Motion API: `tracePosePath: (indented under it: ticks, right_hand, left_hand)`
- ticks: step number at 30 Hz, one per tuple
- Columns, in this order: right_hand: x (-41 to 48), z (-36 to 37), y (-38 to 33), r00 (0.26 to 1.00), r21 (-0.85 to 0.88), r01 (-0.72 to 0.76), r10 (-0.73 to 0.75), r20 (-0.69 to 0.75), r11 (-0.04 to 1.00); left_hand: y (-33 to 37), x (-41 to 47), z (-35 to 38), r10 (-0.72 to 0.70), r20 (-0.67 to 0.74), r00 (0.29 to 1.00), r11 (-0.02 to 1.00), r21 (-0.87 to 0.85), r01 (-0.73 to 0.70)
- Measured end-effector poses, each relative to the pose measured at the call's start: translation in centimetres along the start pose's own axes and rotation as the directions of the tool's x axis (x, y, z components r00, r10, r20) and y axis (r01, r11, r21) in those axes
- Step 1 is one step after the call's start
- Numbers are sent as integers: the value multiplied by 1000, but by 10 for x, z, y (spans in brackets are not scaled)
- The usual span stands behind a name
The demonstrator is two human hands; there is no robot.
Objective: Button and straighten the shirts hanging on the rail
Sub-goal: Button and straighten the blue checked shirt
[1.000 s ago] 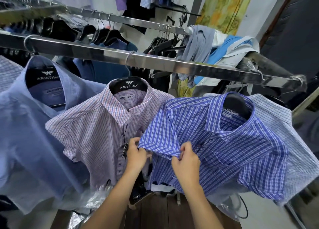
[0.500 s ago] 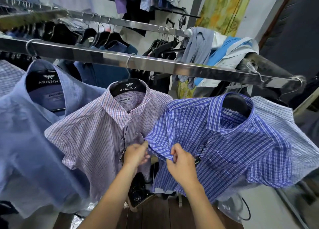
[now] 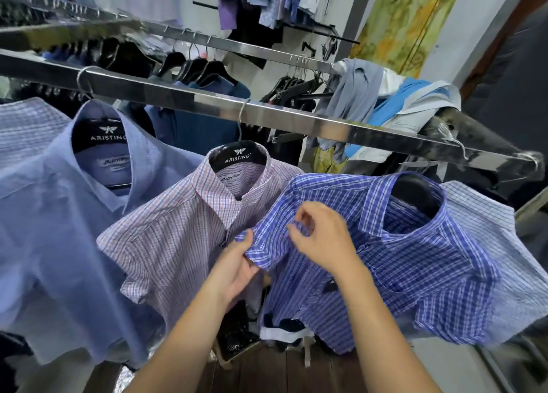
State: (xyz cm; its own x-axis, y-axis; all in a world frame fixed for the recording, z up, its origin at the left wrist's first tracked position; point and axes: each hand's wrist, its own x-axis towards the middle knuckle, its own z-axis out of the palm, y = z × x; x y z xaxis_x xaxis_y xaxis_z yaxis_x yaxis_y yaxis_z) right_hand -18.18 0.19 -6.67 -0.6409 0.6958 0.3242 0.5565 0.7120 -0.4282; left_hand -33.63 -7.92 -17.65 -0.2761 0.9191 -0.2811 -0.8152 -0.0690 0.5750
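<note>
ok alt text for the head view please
Both hands pinch the sleeve of a blue checked shirt hanging on a steel rail, left hand at the hem, right hand higher up. A pink checked shirt and a pale blue shirt hang beside it.

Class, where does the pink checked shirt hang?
Head view: the pink checked shirt hangs centre-left on the rail, between the light-blue shirt and the blue checked shirt.

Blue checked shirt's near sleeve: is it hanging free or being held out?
Held out, not hanging. The left hand grips the sleeve of the blue checked shirt by its hem; the right hand pinches the fabric above with its fingers.
</note>
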Motion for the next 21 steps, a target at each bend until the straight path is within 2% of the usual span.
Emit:
tracePosePath:
  ticks: [2, 4, 7, 10, 15, 18, 21]
  right_hand:
    - [23, -15, -4, 992, -43, 21, -26, -123, 999]
    - [45, -25, -8, 991, -98, 6, -20, -134, 995]
    - [70, -30, -12, 995, -217, -79, 89, 38, 973]
    - [82, -28, -14, 960, -330, -129, 201, 193, 935]
    - [78, -27, -16, 944, -273, -169, 235, 230, 947]
    - [75, -28, -16, 942, -235, -179, 235, 241, 956]
    - [69, -29, -15, 949, -218, -165, 215, 229, 962]
  left_hand:
    - [1, -2, -4, 33, -4, 999, 999, 11, -33]
    - [1, -4, -8, 56, -17, 998, 998, 31, -56]
    - [5, -7, -13, 100, -75, 992, 995, 17, -99]
    - [13, -8, -20, 140, -156, 978, 989, -33, -146]
    - [20, -1, -25, 202, -238, 950, 971, -76, -226]
    - [21, 6, -24, 257, -315, 913, 963, 0, -271]
    - [23, 10, -21, 325, -422, 847, 943, 78, -323]
